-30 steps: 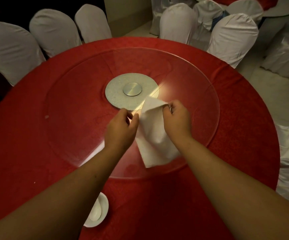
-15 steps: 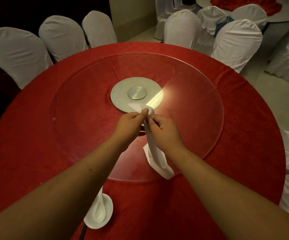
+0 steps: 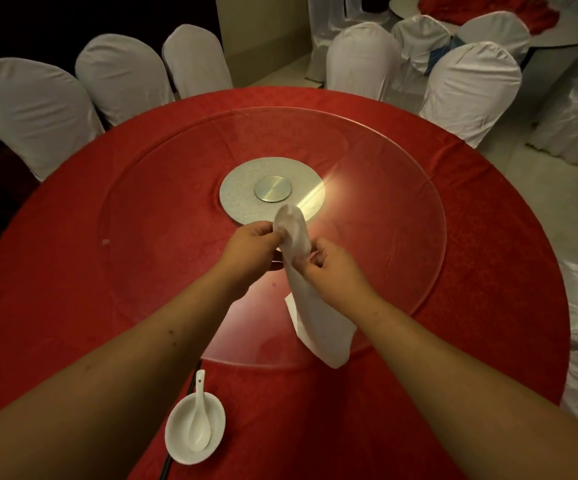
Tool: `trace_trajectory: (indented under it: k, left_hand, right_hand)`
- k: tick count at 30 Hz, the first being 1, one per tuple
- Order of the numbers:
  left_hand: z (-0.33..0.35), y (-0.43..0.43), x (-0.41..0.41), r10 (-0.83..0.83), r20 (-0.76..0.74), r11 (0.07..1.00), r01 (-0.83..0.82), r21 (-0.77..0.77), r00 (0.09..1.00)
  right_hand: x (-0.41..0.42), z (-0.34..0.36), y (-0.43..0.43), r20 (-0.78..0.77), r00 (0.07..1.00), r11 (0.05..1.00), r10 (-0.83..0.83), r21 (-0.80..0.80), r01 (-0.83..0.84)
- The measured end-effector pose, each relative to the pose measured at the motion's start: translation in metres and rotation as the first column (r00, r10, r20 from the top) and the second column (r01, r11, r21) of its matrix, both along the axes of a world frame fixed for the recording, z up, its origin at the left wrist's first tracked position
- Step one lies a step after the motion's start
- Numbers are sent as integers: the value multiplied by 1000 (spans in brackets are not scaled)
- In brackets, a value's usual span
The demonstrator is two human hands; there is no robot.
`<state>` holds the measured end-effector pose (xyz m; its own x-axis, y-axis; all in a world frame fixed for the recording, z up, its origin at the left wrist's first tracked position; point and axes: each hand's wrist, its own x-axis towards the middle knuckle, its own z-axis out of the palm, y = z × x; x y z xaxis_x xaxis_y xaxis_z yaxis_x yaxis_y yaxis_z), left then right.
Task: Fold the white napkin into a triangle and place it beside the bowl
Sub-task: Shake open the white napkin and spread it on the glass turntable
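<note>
The white napkin (image 3: pixel 315 317) hangs in the air over the near part of the glass turntable, bunched narrow at its top and wider below. My left hand (image 3: pixel 251 252) pinches its upper edge from the left. My right hand (image 3: pixel 332 266) grips it just below, from the right. The napkin's top end curls up above both hands. A small white bowl (image 3: pixel 180 441) with a white ceramic spoon (image 3: pixel 199 417) in it sits on the red cloth near the table's front edge, left of and below the napkin.
The round table wears a red cloth (image 3: pixel 73 271), with a large glass turntable (image 3: pixel 401 237) on a metal hub (image 3: pixel 272 188). A dark chopstick (image 3: pixel 192 382) lies beside the bowl. White-covered chairs (image 3: pixel 34 109) ring the far side.
The napkin went from spread between my two hands to gathered into a narrow hanging strip. My hands came together, then my right hand slid a little lower on it.
</note>
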<state>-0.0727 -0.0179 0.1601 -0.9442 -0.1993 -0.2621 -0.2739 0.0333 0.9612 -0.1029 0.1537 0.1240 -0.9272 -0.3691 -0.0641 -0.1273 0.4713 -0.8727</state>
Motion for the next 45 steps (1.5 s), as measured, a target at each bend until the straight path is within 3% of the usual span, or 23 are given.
trace_trajectory:
  k: [3,5,8,11,13,15,17,18,20,22,24,26,29,33,36,39,42,45]
  left_hand:
    - [-1,-8,-2,27,-6,997,-28,-68,1000]
    - [-3,-20,-4,80,-12,974,-81,-211,997]
    - [-4,-46,-6,132,-11,853,-119,-508,991]
    - [-3,-60,-7,218,11,723,-154,-673,976]
    - [4,-57,-7,248,-52,662,-208,-720,967]
    - [15,-43,-6,127,-135,747,-184,-638,983]
    - [29,-23,-6,-96,-149,840,-1,-542,984]
    - [36,-13,-6,-200,-122,839,106,-534,972]
    - [43,-1,-11,-353,-45,708,235,-666,935]
    - [46,6,-16,-385,34,480,232,-846,922]
    - [46,6,-18,-374,92,358,235,-904,923]
    - [40,3,-18,-343,105,342,228,-912,933]
    - [35,-8,-20,-265,35,434,151,-888,964]
    - [34,-25,-21,-278,51,511,193,-838,959]
    - [33,-38,-20,-252,75,504,197,-841,965]
    - [34,-56,-17,-254,144,382,236,-894,956]
    - [35,-78,-15,-278,253,138,299,-944,927]
    - [31,-97,-15,-243,400,7,414,-910,884]
  right_hand:
    - [-2,-8,7,18,1000,989,6,150,-8]
    - [-9,-6,18,-21,993,977,-115,176,117]
    - [-24,9,36,-111,926,923,-360,106,371]
    - [-32,30,38,-199,859,880,-472,-45,473]
    - [-31,42,31,-252,879,915,-404,-91,394]
    - [-29,50,21,-307,913,963,-270,-65,263]
    - [-26,56,9,-361,925,990,-121,28,140]
    - [-24,57,3,-382,923,993,-42,87,82]
    - [-20,57,-4,-430,899,981,87,192,-3]
    - [-17,55,-6,-477,866,970,151,240,-37]
    - [-16,52,-4,-499,848,961,180,273,-44]
    - [-19,49,0,-459,869,948,187,316,-37]
    - [-24,35,12,-293,931,888,216,456,-62]
    - [-24,4,32,-54,959,757,277,627,-184]
    - [-23,-12,46,-50,975,743,218,657,-133]
    - [-30,-17,59,-47,986,735,157,672,-85]
    - [-42,-7,74,-24,985,686,173,720,-102]
    - [-59,13,83,45,963,562,267,804,-193]
